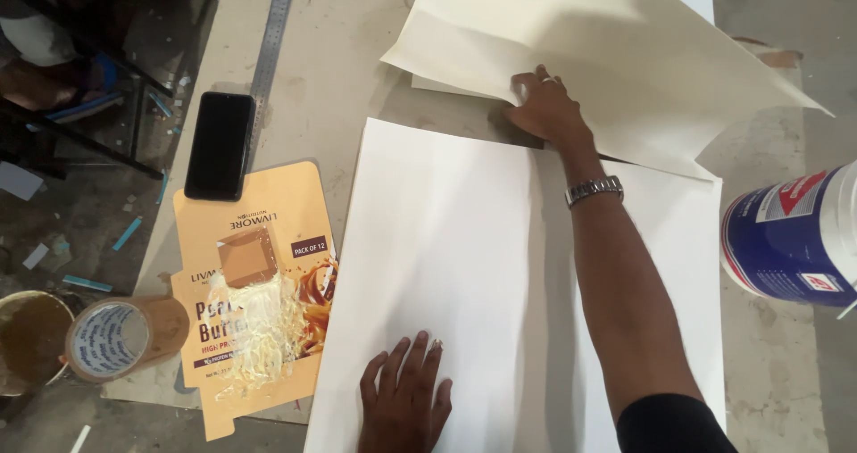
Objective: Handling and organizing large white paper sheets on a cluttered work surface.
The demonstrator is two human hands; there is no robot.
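A large white sheet of paper [446, 257] lies flat on the brown work board [339, 51]. My left hand [406, 399] presses flat on its near edge, fingers spread. My right hand [546, 109], a metal watch on the wrist, reaches across to the far side and grips the edge of a cream sheet [607, 51], which is lifted and curling upward above another sheet under it.
A black phone [220, 145] and a steel ruler [268, 47] lie at the left. A flattened orange carton [259, 301] with dried glue lies beside a roll of brown tape [112, 337]. A blue and white tub [794, 239] stands at the right.
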